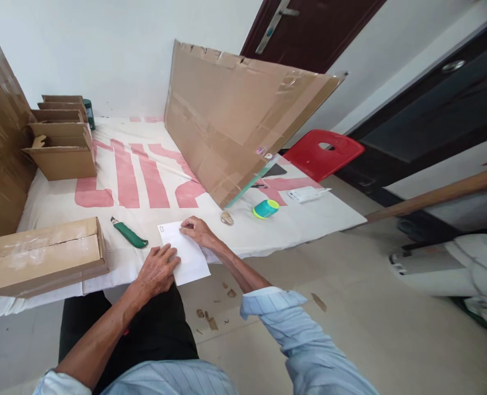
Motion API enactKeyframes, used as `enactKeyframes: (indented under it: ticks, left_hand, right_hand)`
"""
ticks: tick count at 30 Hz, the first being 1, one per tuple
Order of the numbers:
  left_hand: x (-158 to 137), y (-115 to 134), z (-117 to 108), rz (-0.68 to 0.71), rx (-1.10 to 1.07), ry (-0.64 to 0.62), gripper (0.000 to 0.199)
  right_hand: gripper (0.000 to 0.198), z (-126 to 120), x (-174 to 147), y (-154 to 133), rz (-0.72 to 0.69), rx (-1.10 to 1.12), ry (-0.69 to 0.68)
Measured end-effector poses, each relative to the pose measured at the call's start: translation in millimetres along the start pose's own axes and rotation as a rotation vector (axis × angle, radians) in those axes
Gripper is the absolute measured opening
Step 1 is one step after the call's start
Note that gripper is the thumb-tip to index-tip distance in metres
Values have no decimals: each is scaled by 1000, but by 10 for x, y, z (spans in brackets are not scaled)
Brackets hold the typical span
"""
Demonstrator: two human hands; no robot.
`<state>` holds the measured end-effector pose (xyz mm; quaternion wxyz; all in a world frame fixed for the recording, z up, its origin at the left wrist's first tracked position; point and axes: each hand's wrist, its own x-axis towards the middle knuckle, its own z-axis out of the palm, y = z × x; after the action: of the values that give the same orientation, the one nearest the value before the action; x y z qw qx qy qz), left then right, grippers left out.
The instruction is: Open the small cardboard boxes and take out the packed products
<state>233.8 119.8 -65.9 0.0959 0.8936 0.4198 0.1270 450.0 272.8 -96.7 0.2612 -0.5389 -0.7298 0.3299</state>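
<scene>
A white sheet of paper (188, 260) lies at the table's front edge, its lower part jutting past the edge. A small dark mark shows in its top left corner. My left hand (156, 270) rests on the paper's left side, fingers stretched out. My right hand (199, 231) is on the paper's upper right part, its fingers pinched together; whatever is between the fingertips is too small to make out. Left of the paper lies a green-handled utility knife (130, 235). Beyond my right hand is a small crumpled brown piece (227, 218).
A taped cardboard box (45, 255) sits front left, with open boxes (64, 159) behind it. A large cardboard panel (243, 115) stands on the table. To the right are a teal and yellow roll-like object (266, 208), a white power strip (307, 193) and a red chair (325, 153).
</scene>
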Motion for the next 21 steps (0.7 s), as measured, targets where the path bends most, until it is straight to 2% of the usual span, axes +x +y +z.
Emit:
enactKeyframes:
  ticks: [4, 7, 9, 13, 16, 21]
  left_hand:
    - [-4, -12, 23, 6, -1, 59, 37]
    - [-10, -42, 64, 7, -24, 125, 35]
    - [-14, -66, 99, -1, -60, 169, 40]
    - [-20, -101, 160, -12, -117, 226, 48]
    - [-23, -116, 178, 4, -140, 240, 49]
    - [-38, -122, 167, 17, -164, 214, 54]
  right_hand:
    - [28, -15, -9, -78, 43, -5, 58]
    - [25, -157, -97, -156, 71, -96, 80]
    - [27, -289, -184, -206, 122, -206, 16]
    - [51, -492, -329, -276, 209, -293, -195]
    - [46, -487, -363, -305, 212, -71, -232]
    - [46, -269, -344, -334, 295, 395, -172]
